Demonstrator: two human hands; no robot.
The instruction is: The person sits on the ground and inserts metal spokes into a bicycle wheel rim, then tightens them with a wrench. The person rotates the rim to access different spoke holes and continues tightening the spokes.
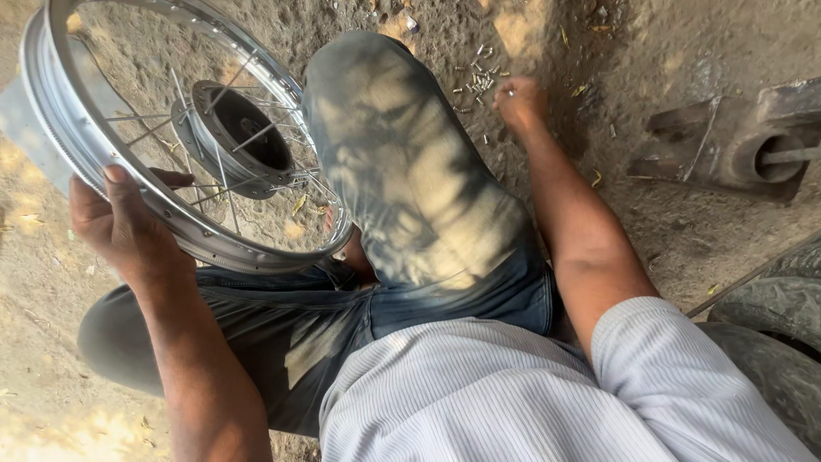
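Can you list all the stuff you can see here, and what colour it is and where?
wheel rim: one, silver, upper left, resting by the knee
hub: one, dark, middle of the rim
spokes: several, silver, between hub and rim
small metal bits: many, silver, scattered on the dirt at top
metal block: one, grey, right
tyre: one, black, lower right
left hand: holds the rim's edge
right hand: at the small bits

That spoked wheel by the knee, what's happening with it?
A person sits on dirt ground with a silver wheel rim propped beside the bent knee. The left hand grips the rim's edge, thumb over the top. The right hand reaches out to a scatter of small metal pieces on the ground; whether its fingers hold one is unclear. Some spokes already run to the hub.
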